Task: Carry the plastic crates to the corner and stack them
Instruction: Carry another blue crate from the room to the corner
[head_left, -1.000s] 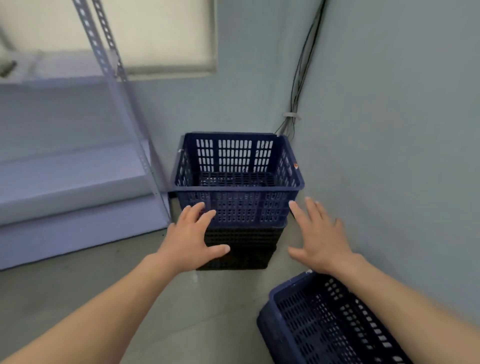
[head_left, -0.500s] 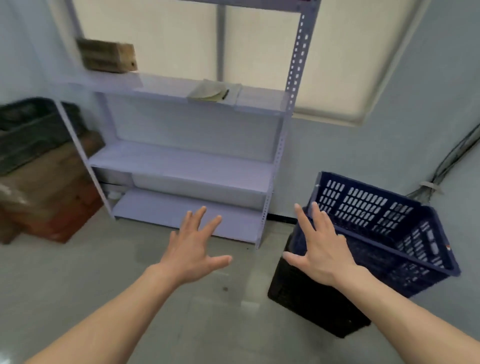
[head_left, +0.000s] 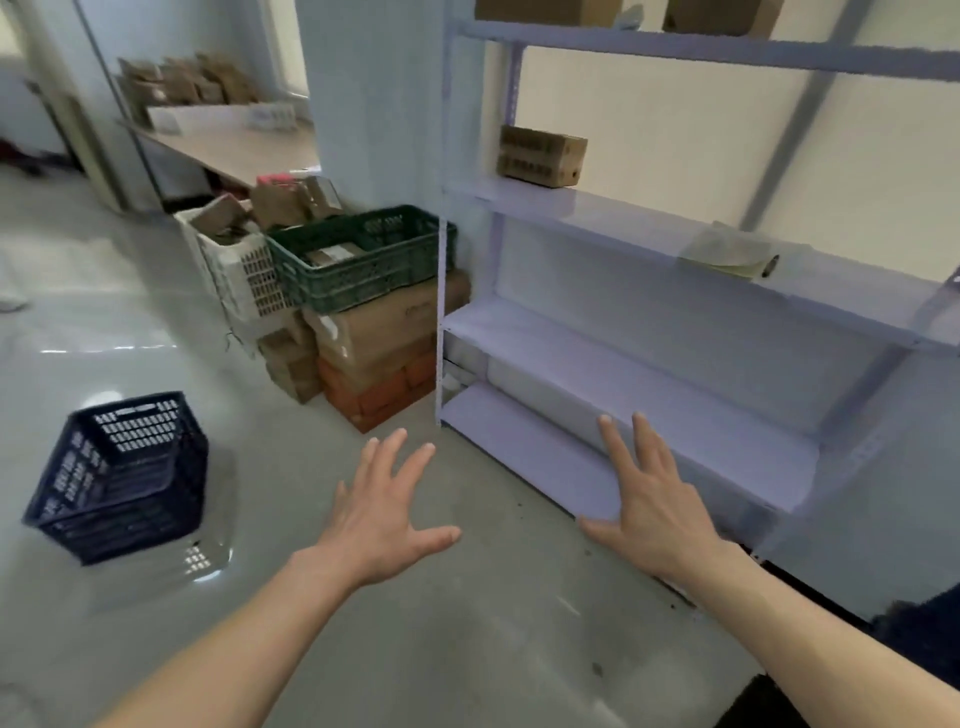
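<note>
Floor (head_left: 467, 649): grey, glossy, carrying all that follows.

Shelving unit (head_left: 623, 374): pale lilac metal, set against the wall at right; lower shelves largely bare.

Counter (head_left: 234, 148): far left background, loaded with brown packets; blurred.

Cardboard cartons (head_left: 374, 332): piled on the floor just beside the shelving's left post, apparently parked out of the walkway.

Green crate (head_left: 358, 260): seated on top of the cartons, holding a box; in use as storage, so probably no part of the job.

White crate (head_left: 239, 265): touching the green one, stuffed with cardboard.

Dark blue plastic crate (head_left: 117, 475): alone on open floor at far left, well apart from hands and shelving; judged the next to fetch. Corner out of view.

Left hand (head_left: 384, 512): fingers straight and spread, palm down, holding nothing, above bare floor.

Right hand (head_left: 649, 499): same pose, empty, in front of the lowest shelf; no contact evident. Both held wide, seemingly ready for the next lift.

Small carton (head_left: 540, 156): on an upper shelf.

Papers (head_left: 727, 249): same shelf, pen alongside.
</note>
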